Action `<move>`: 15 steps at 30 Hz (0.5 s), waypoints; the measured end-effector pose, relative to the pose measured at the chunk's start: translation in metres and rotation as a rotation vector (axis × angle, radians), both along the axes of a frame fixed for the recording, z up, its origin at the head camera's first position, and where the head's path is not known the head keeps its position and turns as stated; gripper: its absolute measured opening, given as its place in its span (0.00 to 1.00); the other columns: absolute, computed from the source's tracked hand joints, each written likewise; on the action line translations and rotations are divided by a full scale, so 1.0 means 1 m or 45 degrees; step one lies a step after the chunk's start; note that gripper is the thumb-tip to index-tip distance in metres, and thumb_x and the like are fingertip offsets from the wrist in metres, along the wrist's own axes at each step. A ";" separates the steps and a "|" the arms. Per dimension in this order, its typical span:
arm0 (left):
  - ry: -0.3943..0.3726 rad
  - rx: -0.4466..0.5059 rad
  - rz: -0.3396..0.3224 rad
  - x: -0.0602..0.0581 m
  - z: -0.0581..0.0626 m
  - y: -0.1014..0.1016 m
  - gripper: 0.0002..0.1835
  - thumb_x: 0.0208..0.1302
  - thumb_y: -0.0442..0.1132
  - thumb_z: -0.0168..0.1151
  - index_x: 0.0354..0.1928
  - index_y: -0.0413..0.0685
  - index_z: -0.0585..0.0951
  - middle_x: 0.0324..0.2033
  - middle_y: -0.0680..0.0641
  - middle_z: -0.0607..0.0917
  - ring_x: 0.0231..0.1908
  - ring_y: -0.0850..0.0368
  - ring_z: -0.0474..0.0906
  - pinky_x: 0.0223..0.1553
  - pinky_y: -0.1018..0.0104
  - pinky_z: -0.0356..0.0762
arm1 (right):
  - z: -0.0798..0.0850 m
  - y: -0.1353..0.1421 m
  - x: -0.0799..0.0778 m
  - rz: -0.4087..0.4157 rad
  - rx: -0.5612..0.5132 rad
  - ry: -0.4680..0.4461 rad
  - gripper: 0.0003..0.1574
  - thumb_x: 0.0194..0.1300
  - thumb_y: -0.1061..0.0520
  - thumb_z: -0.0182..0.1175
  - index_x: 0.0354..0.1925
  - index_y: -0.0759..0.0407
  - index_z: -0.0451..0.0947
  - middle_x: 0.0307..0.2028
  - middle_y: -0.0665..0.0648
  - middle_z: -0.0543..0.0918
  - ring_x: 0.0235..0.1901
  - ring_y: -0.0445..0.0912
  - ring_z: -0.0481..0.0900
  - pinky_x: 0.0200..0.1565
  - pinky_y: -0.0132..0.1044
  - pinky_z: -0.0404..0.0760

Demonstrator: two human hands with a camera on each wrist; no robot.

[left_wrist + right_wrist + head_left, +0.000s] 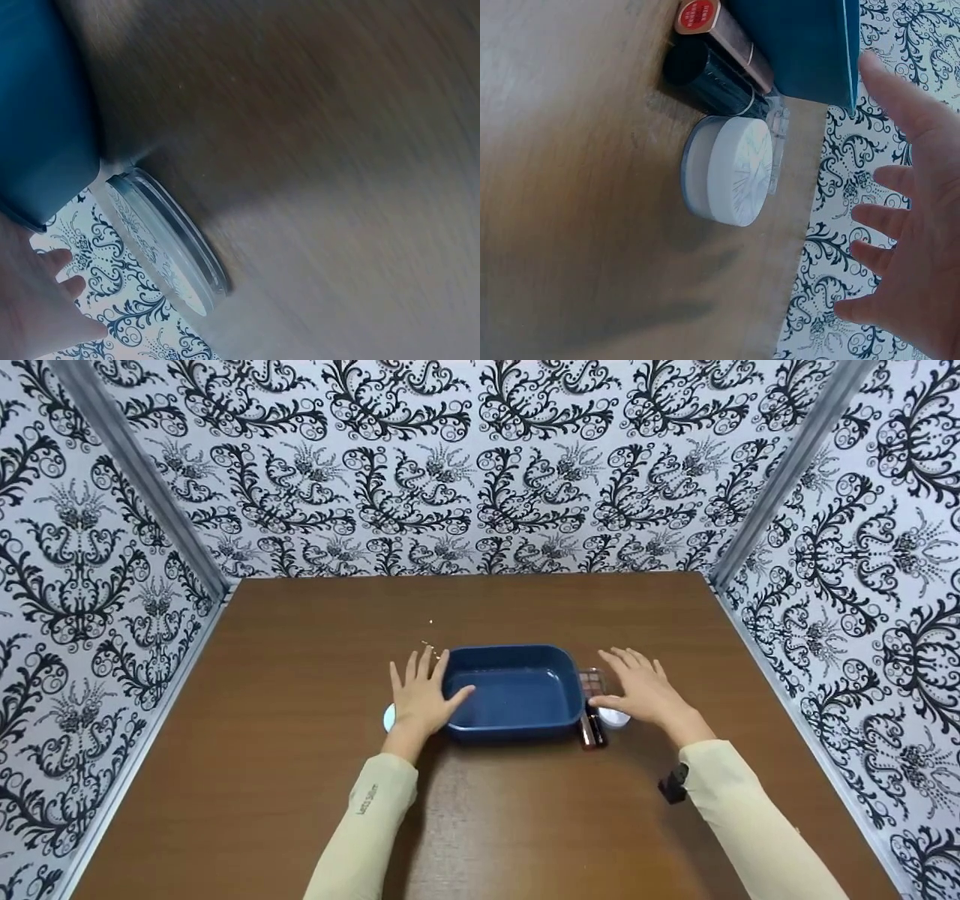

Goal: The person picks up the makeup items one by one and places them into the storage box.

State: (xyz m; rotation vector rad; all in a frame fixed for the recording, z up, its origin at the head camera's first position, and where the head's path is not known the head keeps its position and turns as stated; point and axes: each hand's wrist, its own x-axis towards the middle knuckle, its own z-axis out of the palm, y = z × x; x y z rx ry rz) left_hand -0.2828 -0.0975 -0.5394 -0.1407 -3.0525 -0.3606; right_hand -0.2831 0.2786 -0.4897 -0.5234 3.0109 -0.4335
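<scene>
A blue rectangular dish [517,699] sits on the brown table. My left hand [424,701] hovers at its left side, fingers spread and thumb over the rim; contact cannot be made out. Partly under that hand is a round clear-edged case [169,240] with a shiny face. My right hand [645,690] reaches in from the right with fingers apart, holding nothing. Near it stand a round white-lidded jar [735,171], a black lipstick tube [712,79] and a brownish lipstick tube [727,41] with a red end label. A clear-cased palette [592,681] lies against the dish's right side.
Small shiny bits, perhaps a thin chain [427,644], lie behind my left fingertips. Patterned walls [480,472] close off the back and both sides of the table [480,611]. A small black object [673,784] is at my right wrist.
</scene>
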 end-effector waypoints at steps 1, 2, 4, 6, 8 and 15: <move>0.001 0.002 0.001 0.000 -0.001 0.000 0.49 0.62 0.79 0.41 0.79 0.64 0.52 0.79 0.45 0.54 0.79 0.44 0.44 0.76 0.35 0.33 | -0.001 0.001 0.000 0.007 -0.002 0.000 0.57 0.60 0.34 0.66 0.76 0.58 0.56 0.75 0.69 0.59 0.74 0.69 0.52 0.68 0.76 0.47; -0.001 0.006 0.003 0.000 -0.001 0.000 0.49 0.62 0.79 0.41 0.79 0.64 0.52 0.79 0.45 0.54 0.79 0.44 0.44 0.76 0.35 0.33 | -0.002 0.003 0.001 0.012 -0.006 -0.002 0.56 0.61 0.35 0.66 0.76 0.58 0.57 0.75 0.69 0.59 0.74 0.69 0.52 0.68 0.76 0.48; 0.001 0.011 0.004 0.001 -0.001 0.000 0.49 0.62 0.79 0.41 0.79 0.63 0.53 0.79 0.45 0.54 0.79 0.43 0.44 0.76 0.34 0.33 | -0.004 0.005 0.002 0.021 -0.015 -0.009 0.54 0.61 0.38 0.67 0.76 0.59 0.58 0.74 0.70 0.59 0.73 0.69 0.54 0.68 0.76 0.49; 0.010 0.019 0.004 0.001 -0.002 0.000 0.48 0.62 0.78 0.42 0.79 0.62 0.54 0.79 0.44 0.55 0.79 0.43 0.45 0.76 0.34 0.34 | -0.005 0.007 0.003 0.032 -0.024 -0.009 0.53 0.61 0.40 0.68 0.75 0.60 0.59 0.74 0.71 0.60 0.73 0.70 0.55 0.68 0.75 0.51; 0.017 0.022 0.007 0.001 -0.001 0.000 0.48 0.62 0.78 0.43 0.79 0.62 0.55 0.78 0.44 0.55 0.79 0.43 0.45 0.75 0.34 0.34 | -0.007 0.009 0.004 0.040 -0.033 -0.008 0.51 0.62 0.42 0.68 0.74 0.61 0.60 0.73 0.71 0.61 0.72 0.71 0.57 0.68 0.74 0.52; -0.001 0.025 0.016 0.000 0.000 0.001 0.48 0.62 0.79 0.42 0.79 0.65 0.53 0.79 0.46 0.53 0.79 0.44 0.44 0.75 0.34 0.34 | -0.011 0.014 0.009 0.083 -0.011 0.044 0.43 0.60 0.46 0.69 0.67 0.64 0.70 0.68 0.72 0.68 0.66 0.72 0.65 0.65 0.70 0.62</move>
